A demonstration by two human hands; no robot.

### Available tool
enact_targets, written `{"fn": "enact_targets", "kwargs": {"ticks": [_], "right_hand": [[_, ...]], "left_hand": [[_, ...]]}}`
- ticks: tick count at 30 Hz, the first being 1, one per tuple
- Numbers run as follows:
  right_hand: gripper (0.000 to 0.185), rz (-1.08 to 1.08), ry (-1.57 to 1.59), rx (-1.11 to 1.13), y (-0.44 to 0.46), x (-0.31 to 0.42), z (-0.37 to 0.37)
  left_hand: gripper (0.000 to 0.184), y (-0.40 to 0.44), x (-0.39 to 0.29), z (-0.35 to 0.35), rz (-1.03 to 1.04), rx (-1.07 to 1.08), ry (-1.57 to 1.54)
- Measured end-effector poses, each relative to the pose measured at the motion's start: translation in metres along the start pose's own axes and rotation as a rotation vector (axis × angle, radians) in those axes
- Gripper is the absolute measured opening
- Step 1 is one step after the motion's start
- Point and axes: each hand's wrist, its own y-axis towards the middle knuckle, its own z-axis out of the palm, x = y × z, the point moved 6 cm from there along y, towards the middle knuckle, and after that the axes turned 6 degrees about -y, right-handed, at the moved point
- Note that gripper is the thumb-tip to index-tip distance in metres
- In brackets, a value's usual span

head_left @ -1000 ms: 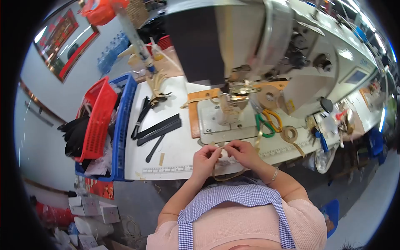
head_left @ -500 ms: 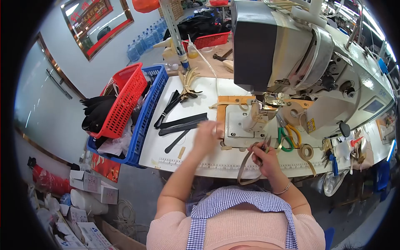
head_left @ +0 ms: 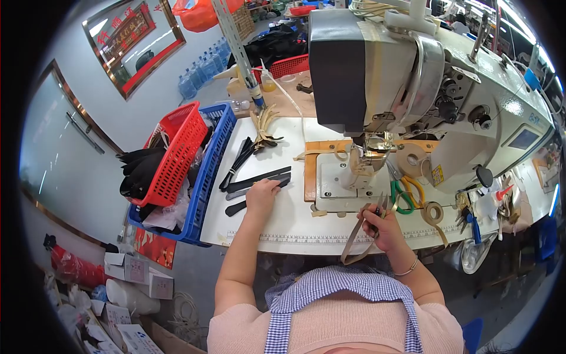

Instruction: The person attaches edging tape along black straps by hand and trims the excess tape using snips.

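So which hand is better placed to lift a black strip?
Probably the left hand: it is at the black strips, while the right hand sits farther off, holding snips and a tan band.

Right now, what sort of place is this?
Probably a sewing workshop: there's a big sewing machine, black strips laid out on the white table, and a red basket with black pieces.

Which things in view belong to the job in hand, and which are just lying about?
Part of the job, as far as this moment shows:
black strips, at the left hand
tan strip and pointed metal tool, in the right hand
sewing machine, probably, on the same table

Apparently just lying about:
water bottles by the wall
white boxes on the floor
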Motion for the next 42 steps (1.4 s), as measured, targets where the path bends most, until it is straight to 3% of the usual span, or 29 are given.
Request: {"fn": "enact_targets", "kwargs": {"ticks": [5, 17, 20, 22, 24, 26, 30, 31, 35, 39, 42], "right_hand": [[0.011, -0.001, -0.011, -0.013, 0.002, 0.001, -0.004], [0.013, 0.024, -0.022, -0.025, 0.001, -0.007, -0.010], [0.013, -0.045, -0.098, -0.038, 0.005, 0.005, -0.010], [0.014, -0.118, -0.186, -0.055, 0.010, 0.017, -0.006], [0.014, -0.132, -0.204, -0.065, 0.013, 0.030, 0.008], [0.014, -0.214, -0.194, -0.003, 0.017, 0.041, 0.026], [0.015, -0.240, -0.245, -0.021, 0.016, 0.038, 0.021], [0.015, -0.225, -0.255, -0.046, 0.015, 0.036, 0.015], [0.014, -0.139, -0.167, -0.085, 0.016, 0.027, -0.008], [0.008, -0.139, -0.146, -0.067, 0.013, 0.025, -0.002], [0.011, -0.146, -0.153, -0.024, 0.010, 0.019, 0.002]], "left_hand": [[0.015, -0.002, 0.002, 0.005, 0.154, -0.162, -0.005], [0.010, -0.003, 0.003, 0.002, 0.146, -0.247, -0.053], [0.010, -0.002, -0.044, -0.046, 0.343, -0.443, -0.044], [0.012, -0.006, -0.089, -0.073, 0.197, -0.418, -0.451], [0.014, -0.006, -0.131, -0.079, 0.226, -0.264, -0.632], [0.013, 0.002, -0.143, -0.063, 0.219, -0.116, -0.563], [0.018, 0.009, -0.056, 0.002, -0.220, 0.077, -0.641], [0.017, 0.008, -0.053, -0.004, -0.321, 0.081, -0.829], [0.016, 0.012, -0.056, -0.054, -0.348, 0.099, -1.266], [0.015, 0.026, -0.029, -0.019, -0.486, 0.209, -0.977], [0.012, 0.014, 0.006, 0.031, -0.306, 0.178, -0.419]]}}
